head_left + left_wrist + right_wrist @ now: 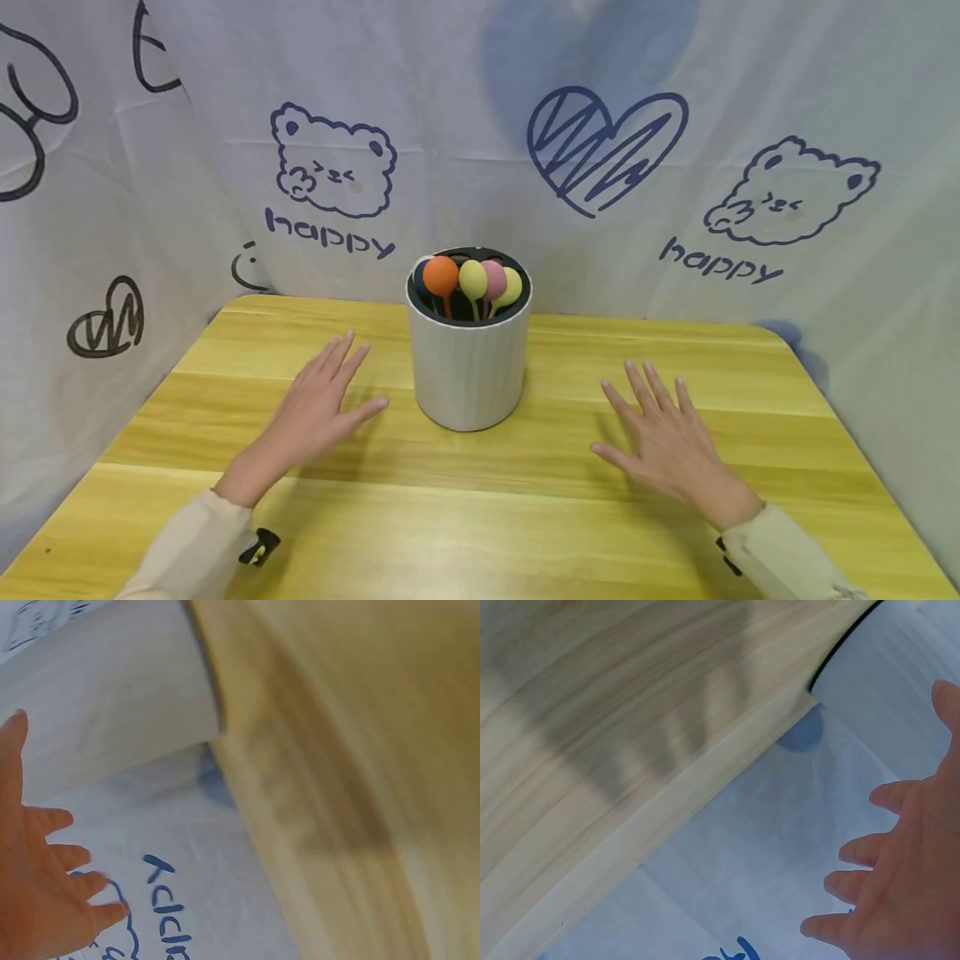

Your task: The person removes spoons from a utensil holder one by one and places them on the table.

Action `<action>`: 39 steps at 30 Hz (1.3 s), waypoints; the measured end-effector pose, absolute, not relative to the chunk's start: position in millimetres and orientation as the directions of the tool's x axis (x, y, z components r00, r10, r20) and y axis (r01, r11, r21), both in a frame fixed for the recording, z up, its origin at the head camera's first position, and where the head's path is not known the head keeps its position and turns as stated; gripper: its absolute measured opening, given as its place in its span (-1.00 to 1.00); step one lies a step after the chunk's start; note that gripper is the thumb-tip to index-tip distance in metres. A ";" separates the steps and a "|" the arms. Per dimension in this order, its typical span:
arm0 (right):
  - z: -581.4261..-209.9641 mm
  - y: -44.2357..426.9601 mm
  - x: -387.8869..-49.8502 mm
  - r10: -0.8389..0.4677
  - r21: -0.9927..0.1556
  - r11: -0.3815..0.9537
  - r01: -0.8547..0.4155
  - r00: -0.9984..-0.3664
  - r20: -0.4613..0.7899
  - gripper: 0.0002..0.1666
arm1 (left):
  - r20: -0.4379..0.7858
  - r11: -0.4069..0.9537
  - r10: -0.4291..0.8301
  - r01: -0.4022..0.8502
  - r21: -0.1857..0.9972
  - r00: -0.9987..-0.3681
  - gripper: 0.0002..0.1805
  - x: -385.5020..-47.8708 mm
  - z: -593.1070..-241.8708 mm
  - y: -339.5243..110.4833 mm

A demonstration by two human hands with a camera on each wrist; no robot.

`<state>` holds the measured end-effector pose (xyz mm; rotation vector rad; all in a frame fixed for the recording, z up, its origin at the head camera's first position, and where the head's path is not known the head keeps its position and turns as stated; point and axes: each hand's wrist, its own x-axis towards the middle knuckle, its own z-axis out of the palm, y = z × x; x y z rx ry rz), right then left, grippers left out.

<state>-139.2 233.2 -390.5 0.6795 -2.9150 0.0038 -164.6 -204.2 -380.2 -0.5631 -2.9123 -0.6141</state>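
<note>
Head view: I note a white container upright on the wooden table. Round-headed utensils stand in it: 1 orange, 2 yellow, 1 pink and a dark one partly hidden. Left hand is left of the container, near it; right hand is right of it, farther off. Each has fingers spread wide, holding nothing. Left wrist view: fingers apart, palm bare, container beyond the thumb. Right wrist view: likewise.

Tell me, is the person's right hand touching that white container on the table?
Apart. The head view shows it plainly: a wide stretch of yellow tabletop shows between the right hand and the white container.
</note>
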 end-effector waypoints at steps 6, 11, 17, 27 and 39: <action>-389.2 230.0 -139.4 -0.456 -0.006 0.886 -0.463 -0.876 0.157 -0.05 | 0.162 0.617 0.238 0.278 0.737 -0.958 -0.16 -175.0 -360.2 -187.4; -388.8 225.8 -141.0 -0.479 -0.061 0.864 -0.500 -0.852 0.210 -0.15 | 0.143 0.459 0.192 0.218 0.861 -0.971 -0.14 -189.2 -348.0 -173.7; -387.9 217.7 -143.3 -0.484 -0.148 0.811 -0.566 -0.792 0.371 -0.31 | 0.150 0.295 0.192 0.203 0.934 -0.970 -0.15 -210.1 -341.9 -155.6; -367.4 189.7 -154.8 -0.399 -0.489 0.677 -0.550 -0.833 0.384 -0.52 | 0.205 0.220 0.193 0.246 0.944 -0.960 -0.17 -220.4 -337.7 -141.6; -313.4 168.5 -199.4 -0.418 -0.583 0.620 -0.524 -0.850 0.319 -0.60 | 0.203 0.285 0.188 0.251 0.925 -0.961 -0.13 -217.3 -335.6 -138.4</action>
